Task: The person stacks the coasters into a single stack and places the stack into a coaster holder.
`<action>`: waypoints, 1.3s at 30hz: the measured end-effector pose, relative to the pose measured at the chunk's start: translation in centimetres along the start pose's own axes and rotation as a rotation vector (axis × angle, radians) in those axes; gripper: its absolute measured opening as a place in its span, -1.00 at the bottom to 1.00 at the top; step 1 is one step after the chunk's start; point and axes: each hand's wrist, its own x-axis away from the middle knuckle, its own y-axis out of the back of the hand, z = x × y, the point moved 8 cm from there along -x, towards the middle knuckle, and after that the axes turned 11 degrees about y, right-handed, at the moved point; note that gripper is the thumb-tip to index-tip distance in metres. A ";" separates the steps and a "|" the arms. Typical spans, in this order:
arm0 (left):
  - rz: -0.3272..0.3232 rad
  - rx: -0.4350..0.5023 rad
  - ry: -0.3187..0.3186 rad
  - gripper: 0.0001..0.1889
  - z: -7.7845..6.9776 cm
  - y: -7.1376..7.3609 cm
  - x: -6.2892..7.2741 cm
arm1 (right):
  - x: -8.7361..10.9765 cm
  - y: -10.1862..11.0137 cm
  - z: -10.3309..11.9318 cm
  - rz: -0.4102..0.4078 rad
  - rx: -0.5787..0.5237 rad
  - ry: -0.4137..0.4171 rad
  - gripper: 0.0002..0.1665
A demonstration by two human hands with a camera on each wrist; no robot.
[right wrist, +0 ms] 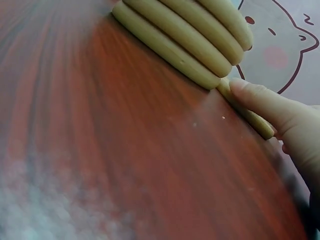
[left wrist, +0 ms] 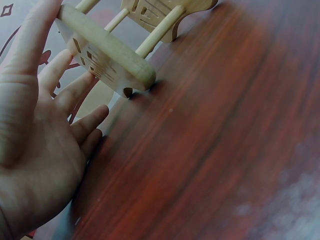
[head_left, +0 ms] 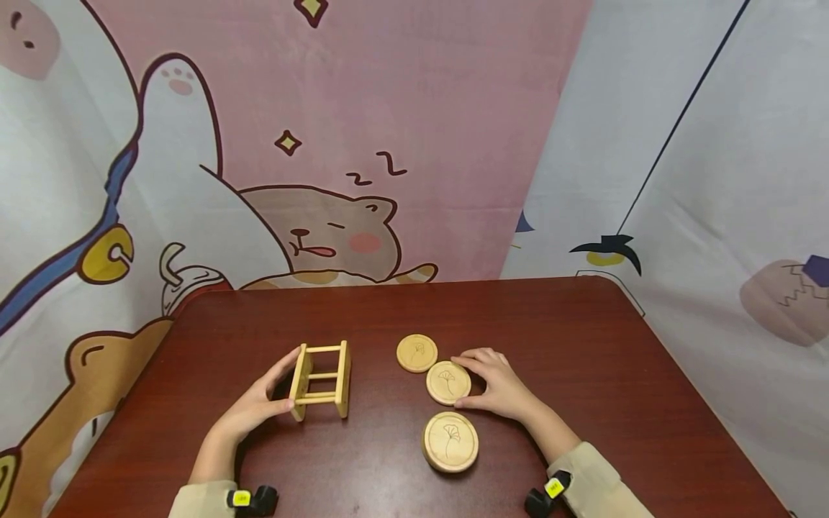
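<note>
Toward the left of the table stands a small wooden coaster rack [head_left: 322,375] with two side panels joined by rods. My left hand [head_left: 257,403] holds its left panel, thumb at the near end and fingers at the far end; the left wrist view shows slots cut in the panel [left wrist: 107,50]. On the right, my right hand [head_left: 497,385] grips a round wooden coaster [head_left: 447,385], engraved with a ginkgo leaf, by its edge between thumb and fingers. In the right wrist view this coaster [right wrist: 252,120] lies low at the tabletop under the thumb [right wrist: 260,100].
A stack of several coasters [head_left: 450,442] stands nearer me, its layers showing in the right wrist view. Another single coaster [head_left: 417,353] lies just beyond the gripped one. The dark red wooden table [head_left: 518,309] ends at a cartoon-printed cloth [head_left: 453,144] behind it.
</note>
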 end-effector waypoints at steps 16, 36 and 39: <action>0.003 -0.003 -0.012 -0.08 0.0 0.0 0.0 | 0.0 -0.6 0.1 0.042 0.014 0.008 -0.03; 0.006 -0.018 -0.026 -0.08 0.0 0.0 -0.1 | 0.0 -0.1 0.3 -0.023 0.004 0.053 -0.11; 0.005 -0.021 -0.022 -0.07 0.0 0.0 -0.1 | 0.1 0.0 0.3 -0.032 -0.009 0.045 -0.11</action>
